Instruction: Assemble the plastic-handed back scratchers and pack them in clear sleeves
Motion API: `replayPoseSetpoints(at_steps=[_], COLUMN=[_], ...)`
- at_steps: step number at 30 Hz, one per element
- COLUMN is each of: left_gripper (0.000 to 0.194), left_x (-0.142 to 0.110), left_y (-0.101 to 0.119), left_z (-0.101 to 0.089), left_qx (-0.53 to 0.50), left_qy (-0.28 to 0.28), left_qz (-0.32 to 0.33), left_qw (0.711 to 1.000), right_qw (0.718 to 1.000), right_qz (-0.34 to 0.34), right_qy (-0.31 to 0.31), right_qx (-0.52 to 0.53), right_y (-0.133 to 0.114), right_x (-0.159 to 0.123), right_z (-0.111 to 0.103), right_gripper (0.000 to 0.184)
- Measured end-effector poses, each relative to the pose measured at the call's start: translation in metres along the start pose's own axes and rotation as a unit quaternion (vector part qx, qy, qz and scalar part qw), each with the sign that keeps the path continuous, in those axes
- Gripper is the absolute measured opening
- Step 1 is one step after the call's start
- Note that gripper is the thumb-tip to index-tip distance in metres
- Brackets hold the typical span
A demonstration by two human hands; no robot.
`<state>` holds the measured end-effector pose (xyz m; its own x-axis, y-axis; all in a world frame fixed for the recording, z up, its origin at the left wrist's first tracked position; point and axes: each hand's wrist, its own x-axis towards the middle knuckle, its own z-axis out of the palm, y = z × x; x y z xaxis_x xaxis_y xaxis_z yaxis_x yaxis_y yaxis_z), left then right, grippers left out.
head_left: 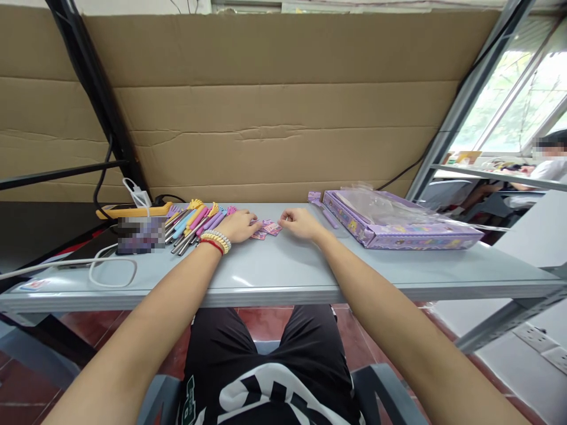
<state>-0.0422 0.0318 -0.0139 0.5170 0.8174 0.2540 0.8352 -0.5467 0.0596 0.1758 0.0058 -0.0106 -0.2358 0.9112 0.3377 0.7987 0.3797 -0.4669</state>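
Observation:
Several small pink-and-purple printed cards [271,228] lie on the grey table between my hands. My left hand [240,226], with beaded bracelets and a red cord at the wrist, rests palm down at their left side, its fingers stretched over the nearest ones. Just right of the cards, my right hand [302,224] has its fingers pressed together, the tips close to a card's edge; whatever they may pinch is hidden. Beside my left hand is a heap of slim sticks [195,226] with metal rods and coloured handles, some with hand-shaped ends.
A flat purple box [398,227] with clear plastic wrap [374,203] stands on the right, a purple stick [325,212] beside it. Left are a white cable [113,285], a charger [140,198] and a yellow power strip [128,211]. Cardboard [283,106] walls the back. Another person sits far right.

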Motion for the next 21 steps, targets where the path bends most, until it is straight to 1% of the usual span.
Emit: replayPoseSetpoints(at_steps=[3,5,7,10,12,13,16,21], left_gripper=[0.054,0.049,0.047,0.047,0.046,0.045,0.042,0.039], left_x=[0.003,0.004,0.004,0.004,0.004,0.004,0.003,0.002], left_y=[-0.003,-0.004,-0.005,-0.005,-0.004,-0.004,-0.001,0.003], left_z=[0.004,0.005,0.006,0.006,0.005,0.004,0.002,-0.002], left_qx=[0.002,0.008,0.007,-0.009,-0.015,-0.017,-0.023,-0.037], left_qy=[-0.034,-0.042,-0.039,-0.033,-0.033,-0.034,-0.033,-0.028], left_qz=[0.014,0.015,0.015,0.020,0.021,0.021,0.021,0.024], left_qw=[0.999,0.999,0.999,0.999,0.999,0.999,0.999,0.999], right_qw=[1.000,0.999,0.997,0.995,0.991,0.989,0.984,0.990], right_qz=[0.011,0.026,0.038,0.038,0.037,0.040,0.050,0.024], right_qy=[-0.006,-0.011,-0.026,-0.057,-0.080,-0.090,-0.109,-0.085], right_qx=[-0.022,-0.039,-0.054,-0.077,-0.101,-0.113,-0.129,-0.113], right_y=[0.005,0.010,0.015,0.017,0.014,0.012,0.005,0.002], right_x=[0.002,0.003,0.005,0.006,0.006,0.005,0.003,0.004], right_z=[0.002,0.004,0.007,0.012,0.013,0.013,0.012,0.019], right_gripper=[0.017,0.019,0.031,0.056,0.066,0.068,0.064,0.053])
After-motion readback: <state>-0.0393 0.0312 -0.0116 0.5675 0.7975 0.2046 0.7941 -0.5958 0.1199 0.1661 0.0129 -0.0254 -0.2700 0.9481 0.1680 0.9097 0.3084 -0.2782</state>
